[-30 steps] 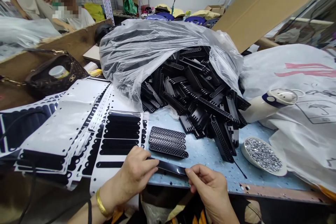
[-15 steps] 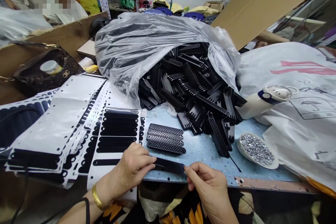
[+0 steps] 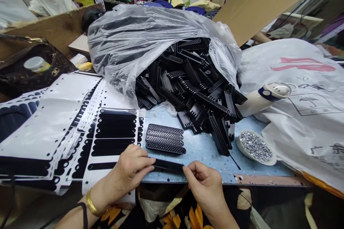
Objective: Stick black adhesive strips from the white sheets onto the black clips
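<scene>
Between my two hands, just above the table's front edge, is a long flat black strip (image 3: 169,166). My left hand (image 3: 133,164) pinches its left end, and my right hand (image 3: 202,180) pinches the right end between thumb and fingers. Close behind lie several black perforated bars (image 3: 165,139), set side by side in a neat block. To the left, a white backing sheet (image 3: 114,114) carries rows of black rounded strips; a single strip (image 3: 102,165) on it lies partly behind my left hand.
A clear plastic bag (image 3: 129,28) spills black slotted parts (image 3: 199,86) onto the blue table (image 3: 196,157). On the right are a bowl of small shiny metal pieces (image 3: 256,146), a cream bottle (image 3: 258,100) and a white sack (image 3: 303,68). A brown handbag (image 3: 53,57) stands left; a person (image 3: 52,1) is behind.
Both hands still hold the strip, and my right fingers have shifted slightly along its end. The whole view has moved a little, so everything appears further left and higher.
</scene>
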The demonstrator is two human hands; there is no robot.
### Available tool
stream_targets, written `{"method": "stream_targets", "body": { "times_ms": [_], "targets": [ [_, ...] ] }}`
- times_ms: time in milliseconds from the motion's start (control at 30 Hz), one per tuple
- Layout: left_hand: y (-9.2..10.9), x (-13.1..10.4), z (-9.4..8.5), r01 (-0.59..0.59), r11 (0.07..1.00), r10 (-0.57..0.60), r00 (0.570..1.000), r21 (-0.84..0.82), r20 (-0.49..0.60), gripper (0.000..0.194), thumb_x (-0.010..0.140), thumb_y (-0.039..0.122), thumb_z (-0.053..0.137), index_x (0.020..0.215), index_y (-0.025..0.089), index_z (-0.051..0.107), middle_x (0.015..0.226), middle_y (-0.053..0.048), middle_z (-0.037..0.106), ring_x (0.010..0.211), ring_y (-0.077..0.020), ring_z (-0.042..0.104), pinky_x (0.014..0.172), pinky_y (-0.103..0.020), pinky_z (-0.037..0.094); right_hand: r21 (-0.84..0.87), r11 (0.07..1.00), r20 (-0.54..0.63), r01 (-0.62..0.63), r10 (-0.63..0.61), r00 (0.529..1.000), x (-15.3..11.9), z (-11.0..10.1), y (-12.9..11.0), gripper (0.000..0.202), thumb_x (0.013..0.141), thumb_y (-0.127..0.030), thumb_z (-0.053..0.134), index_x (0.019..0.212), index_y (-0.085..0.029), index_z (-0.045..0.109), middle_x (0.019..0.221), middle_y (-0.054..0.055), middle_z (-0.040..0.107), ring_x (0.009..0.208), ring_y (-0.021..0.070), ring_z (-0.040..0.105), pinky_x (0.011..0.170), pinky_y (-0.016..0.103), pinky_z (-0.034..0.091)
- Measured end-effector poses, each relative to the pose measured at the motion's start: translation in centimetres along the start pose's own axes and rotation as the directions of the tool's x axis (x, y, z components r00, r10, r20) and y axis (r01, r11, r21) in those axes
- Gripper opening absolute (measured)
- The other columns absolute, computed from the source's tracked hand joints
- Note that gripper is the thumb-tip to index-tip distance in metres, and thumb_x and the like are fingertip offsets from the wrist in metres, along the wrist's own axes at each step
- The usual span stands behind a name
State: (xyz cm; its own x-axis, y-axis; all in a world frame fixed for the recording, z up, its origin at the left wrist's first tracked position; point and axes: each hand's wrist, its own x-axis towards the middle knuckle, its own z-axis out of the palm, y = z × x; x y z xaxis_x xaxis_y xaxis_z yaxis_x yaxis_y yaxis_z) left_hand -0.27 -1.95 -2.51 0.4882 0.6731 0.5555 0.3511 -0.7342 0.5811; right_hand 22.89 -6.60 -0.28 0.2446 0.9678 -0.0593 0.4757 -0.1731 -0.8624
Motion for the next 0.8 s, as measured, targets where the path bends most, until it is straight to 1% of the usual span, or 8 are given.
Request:
{"method": "stream_targets", "body": {
  "times_ms": [133,300,400,800],
  "targets": [
    [-0.15,-0.05,0.06,-0.005,1.0,0.005,1.0,-0.011,0.0,0.012,0.092,0.015,0.061,0.099,0.019,0.07,0.079,-0.003,0.07,0.071,-0.0157,0.062,0.069,-0.03,0.048,-0.093,0.991,-0.02,0.094,-0.096,0.995,0.12,-0.01,-0.1,0.034,0.074,-0.038,0.056,0.046,-0.022,0.045,0.04,-0.005,0.038,0.037,0.008,0.037,0.036,0.019,0.03],
    [-0.13,-0.04,-0.01,0.012,1.0,-0.012,1.0,-0.012,0.006,0.012,0.091,0.016,0.062,0.099,0.019,0.07,0.079,-0.003,0.07,0.072,-0.0162,0.063,0.07,-0.031,0.049,-0.203,0.962,0.008,0.182,-0.184,0.983,0.16,-0.08,-0.28,0.034,0.078,-0.034,0.052,0.047,-0.023,0.042,0.04,-0.004,0.041,0.036,0.009,0.041,0.037,0.02,0.032],
    [-0.08,-0.01,-0.07,0.023,1.0,-0.023,1.0,0.001,0.006,0.012,0.091,0.017,0.062,0.099,0.02,0.071,0.079,-0.003,0.071,0.072,-0.0159,0.063,0.07,-0.03,0.049,-0.255,0.939,0.012,0.23,-0.235,0.972,0.19,-0.08,-0.29,0.034,0.079,-0.033,0.051,0.048,-0.023,0.041,0.039,-0.004,0.042,0.036,0.0092,0.041,0.037,0.021,0.031],
    [-0.32,-0.04,-0.13,0.019,1.0,-0.019,1.0,-0.013,0.023,0.011,0.093,0.019,0.062,0.099,0.02,0.071,0.08,-0.003,0.071,0.072,-0.0158,0.063,0.071,-0.031,0.047,-0.311,0.887,0.016,0.34,-0.353,0.935,0.27,-0.17,0.12,0.034,0.082,-0.026,0.051,0.05,-0.023,0.041,0.04,-0.006,0.042,0.035,0.0081,0.04,0.037,0.02,0.029]
  ]
}}
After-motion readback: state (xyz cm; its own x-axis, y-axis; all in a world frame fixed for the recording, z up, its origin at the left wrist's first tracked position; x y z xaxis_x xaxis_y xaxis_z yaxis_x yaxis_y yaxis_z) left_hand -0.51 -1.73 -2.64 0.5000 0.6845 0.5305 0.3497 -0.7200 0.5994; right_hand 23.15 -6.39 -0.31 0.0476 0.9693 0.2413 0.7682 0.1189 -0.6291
